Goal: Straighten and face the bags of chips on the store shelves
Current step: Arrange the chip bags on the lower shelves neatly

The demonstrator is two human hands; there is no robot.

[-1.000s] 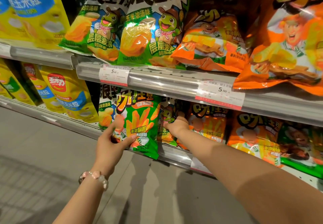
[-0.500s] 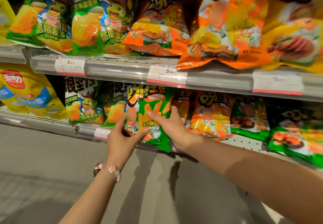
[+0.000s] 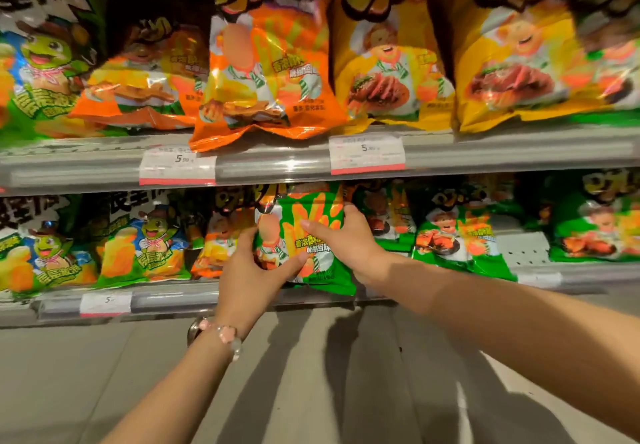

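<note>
A green chip bag with orange fries (image 3: 311, 222) stands at the front of the lower shelf (image 3: 207, 300), its bottom corner hanging over the rail. My left hand (image 3: 249, 270) grips its lower left side, thumb across the front. My right hand (image 3: 343, 239) holds its right edge, thumb on the front and fingers curled behind. An orange bag (image 3: 214, 249) sits just left of it, partly hidden by my left hand. Green bags with a meat picture (image 3: 453, 239) stand to the right.
The upper shelf (image 3: 277, 163) carries orange bags (image 3: 266, 63) and yellow bags (image 3: 391, 63), one orange bag drooping over the rail. Frog-print bags (image 3: 145, 246) fill the lower left. A bare perforated gap (image 3: 523, 246) shows on the lower shelf at right. Grey floor lies below.
The view has shifted right along the shelves. Both hands carried the green fries bag rightward, and my right hand moved from behind other bags onto its right edge.
</note>
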